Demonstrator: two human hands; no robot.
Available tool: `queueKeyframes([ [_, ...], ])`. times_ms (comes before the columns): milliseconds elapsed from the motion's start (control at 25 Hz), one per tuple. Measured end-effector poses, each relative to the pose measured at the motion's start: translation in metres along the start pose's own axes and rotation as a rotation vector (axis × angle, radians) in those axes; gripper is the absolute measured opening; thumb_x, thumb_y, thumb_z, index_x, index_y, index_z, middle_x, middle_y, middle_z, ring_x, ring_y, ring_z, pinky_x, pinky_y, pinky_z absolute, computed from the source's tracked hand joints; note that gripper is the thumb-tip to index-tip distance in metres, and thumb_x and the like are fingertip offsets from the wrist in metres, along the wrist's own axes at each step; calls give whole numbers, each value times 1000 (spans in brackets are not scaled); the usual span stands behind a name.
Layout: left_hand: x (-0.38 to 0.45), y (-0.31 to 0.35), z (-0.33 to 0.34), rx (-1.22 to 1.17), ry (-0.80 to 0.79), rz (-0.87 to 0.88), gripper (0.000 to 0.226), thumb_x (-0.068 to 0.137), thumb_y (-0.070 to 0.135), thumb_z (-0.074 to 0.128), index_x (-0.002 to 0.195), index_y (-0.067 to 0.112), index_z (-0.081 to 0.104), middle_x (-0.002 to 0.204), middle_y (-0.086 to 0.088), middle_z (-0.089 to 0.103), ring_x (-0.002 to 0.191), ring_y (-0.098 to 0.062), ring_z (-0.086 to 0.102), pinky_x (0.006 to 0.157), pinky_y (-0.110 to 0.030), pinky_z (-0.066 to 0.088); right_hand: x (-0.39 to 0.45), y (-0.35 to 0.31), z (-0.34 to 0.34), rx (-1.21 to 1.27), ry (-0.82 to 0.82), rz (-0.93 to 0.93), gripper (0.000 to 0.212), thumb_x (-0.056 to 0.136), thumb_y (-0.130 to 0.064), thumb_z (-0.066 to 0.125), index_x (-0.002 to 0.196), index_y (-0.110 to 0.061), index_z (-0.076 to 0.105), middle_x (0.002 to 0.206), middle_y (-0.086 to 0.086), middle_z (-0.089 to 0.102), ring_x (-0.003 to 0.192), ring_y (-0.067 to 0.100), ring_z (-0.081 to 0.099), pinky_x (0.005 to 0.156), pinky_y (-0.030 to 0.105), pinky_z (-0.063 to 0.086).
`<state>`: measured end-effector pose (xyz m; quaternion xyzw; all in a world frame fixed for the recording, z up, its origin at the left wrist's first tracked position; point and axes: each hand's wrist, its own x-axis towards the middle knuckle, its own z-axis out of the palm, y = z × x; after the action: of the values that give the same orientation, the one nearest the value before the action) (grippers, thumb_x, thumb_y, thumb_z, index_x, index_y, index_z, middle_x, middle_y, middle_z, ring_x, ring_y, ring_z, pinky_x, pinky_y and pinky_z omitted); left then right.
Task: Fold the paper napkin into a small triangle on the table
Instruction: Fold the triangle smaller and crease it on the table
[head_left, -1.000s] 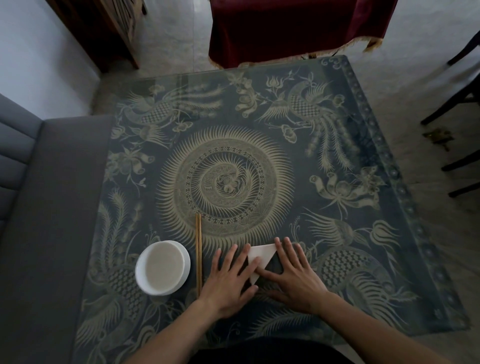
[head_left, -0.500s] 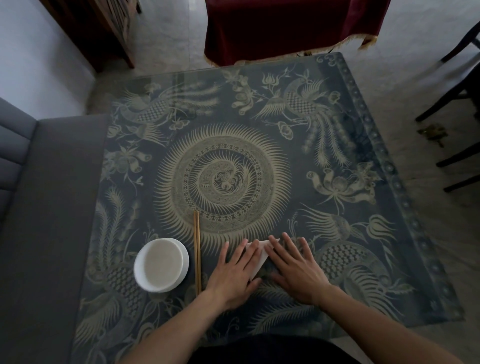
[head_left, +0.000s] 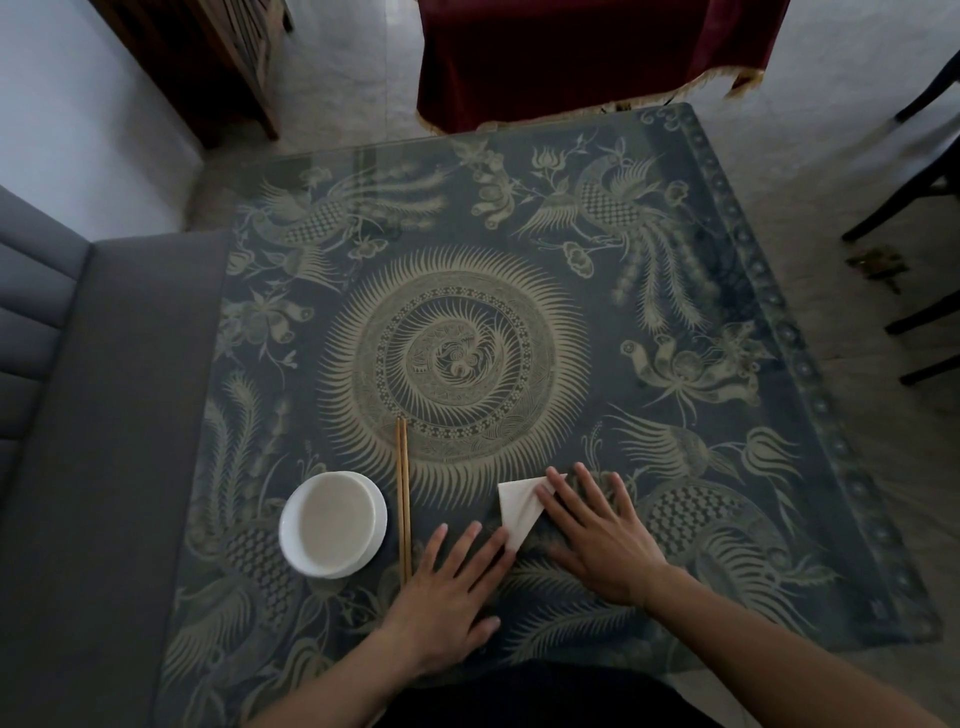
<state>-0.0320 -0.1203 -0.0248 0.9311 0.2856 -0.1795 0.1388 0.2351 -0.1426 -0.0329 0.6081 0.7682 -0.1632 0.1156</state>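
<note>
A white paper napkin (head_left: 517, 506) lies folded into a small triangle on the glass-topped table (head_left: 675, 312), near the front edge. My right hand (head_left: 597, 530) rests flat with fingers spread, its index finger and thumb side covering the napkin's right edge. My left hand (head_left: 452, 587) lies flat on the table just left of and below the napkin, its fingertips touching the lower tip. Neither hand grips anything.
A white bowl (head_left: 332, 525) stands left of my left hand, with a pair of wooden chopsticks (head_left: 402, 499) lying between them. A grey sofa (head_left: 104, 415) borders the table's left side. A dark red cloth (head_left: 571, 52) hangs beyond the far edge; chair legs (head_left: 924, 208) at right.
My left hand has slid back toward me and off the napkin, uncovering most of the triangle. My right hand stays on the napkin's right side.
</note>
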Motion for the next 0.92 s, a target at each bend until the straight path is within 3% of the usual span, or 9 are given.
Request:
queueKeyframes([
  [200,16,-6,-14,-39,52,-1,72,91,52,45,152,16,29,160,-9,28,146,-31,23,112,-55,14,0,-1,-3,-19,-13,-34,76,95,-56,34,155,-20,4,163,4,-1,148,32,-4,115,65,6],
  [400,60,-3,-24,-24,20,-21,74,98,55,22,154,17,-9,162,-4,-13,147,-19,-21,119,-52,-6,3,-9,-1,-58,-38,-69,74,98,-53,24,154,-12,-2,162,7,-8,146,26,-17,114,58,-2],
  [480,64,-1,-18,-13,-5,-29,75,99,56,16,152,17,-19,161,-2,-23,144,-16,-30,118,-51,-9,3,-10,1,-60,-34,-67,74,98,-54,21,153,-12,-7,161,6,-11,145,23,-20,115,56,-5],
  [680,60,-5,-14,-21,-22,-29,76,100,57,18,152,17,-21,161,-1,-24,142,-14,-32,117,-51,-13,1,-7,2,-52,-23,-62,72,100,-55,17,152,-13,-7,161,7,-13,145,22,-20,115,53,-7],
  [920,35,-14,-10,24,-46,24,74,96,55,24,156,24,-8,161,-1,-20,147,-24,-22,116,-57,-13,-15,-1,1,-31,-6,-14,70,96,-57,29,153,-17,21,161,8,15,148,31,8,112,60,9],
])
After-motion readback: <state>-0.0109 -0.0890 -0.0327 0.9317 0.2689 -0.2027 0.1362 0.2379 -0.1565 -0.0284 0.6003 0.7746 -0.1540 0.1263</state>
